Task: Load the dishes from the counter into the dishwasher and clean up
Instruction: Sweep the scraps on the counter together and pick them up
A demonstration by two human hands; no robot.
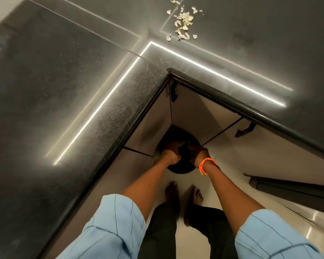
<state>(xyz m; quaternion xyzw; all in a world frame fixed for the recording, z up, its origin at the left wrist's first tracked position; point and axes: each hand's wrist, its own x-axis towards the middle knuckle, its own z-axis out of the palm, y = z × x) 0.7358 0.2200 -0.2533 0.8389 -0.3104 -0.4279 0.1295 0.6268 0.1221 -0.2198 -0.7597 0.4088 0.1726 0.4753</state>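
Note:
A round black bin (pixel 178 132) stands on the floor in the inner corner of the cabinets. Both hands are down over its mouth. My left hand (pixel 168 155) and my right hand (pixel 199 153), the one with an orange thread at the wrist, are closed on a dark crumpled thing (pixel 182 152) between them. What this thing is cannot be made out. A small heap of pale peel scraps (pixel 183 20) lies on the black counter (pixel 64 90) at the far top. No dishes show in this view.
The L-shaped counter wraps round on the left and the top right, with a rounded black edge (pixel 251 111). Beige cabinet doors with black handles (pixel 244 129) sit below. A dark panel (pixel 292 187) juts out low on the right. My bare feet stand on pale floor (pixel 183 181).

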